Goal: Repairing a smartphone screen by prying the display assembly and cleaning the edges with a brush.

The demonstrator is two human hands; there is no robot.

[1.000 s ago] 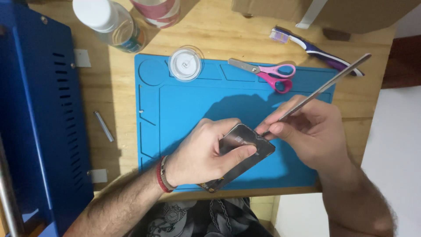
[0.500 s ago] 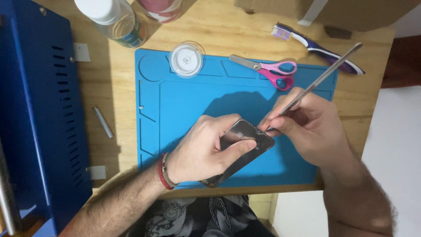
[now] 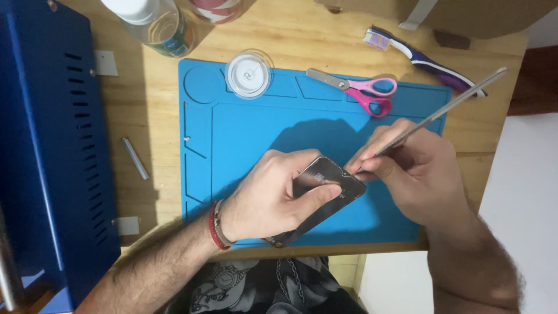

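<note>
Left hand: my left hand (image 3: 264, 200) lies over a dark phone (image 3: 325, 195), fingers curled across its back and thumb pressed along its near edge, pinning it down.
Phone: it lies slanted on the blue work mat (image 3: 244, 134), towards the mat's near edge, 1 corner pointing at my right hand.
Right hand: my right hand (image 3: 415, 171) pinches a thin metal pry tool (image 3: 442, 110) like a pen, fingers clenched round its lower part.
Tool: its tip meets the phone's upper right corner, just beside my left fingertips; the long shaft slants up and away to the right, past the mat's edge.
Mat: it lies on a wooden table (image 3: 157, 116).
Also on the mat: pink-handled scissors (image 3: 357, 87) at the far edge, and a small round clear container (image 3: 249, 73) towards the far left corner.
Off the mat: a purple and white toothbrush (image 3: 427, 58) beyond the scissors, a clear bottle (image 3: 154, 20) at the far left, a blue metal box (image 3: 43, 145) at my left.
</note>
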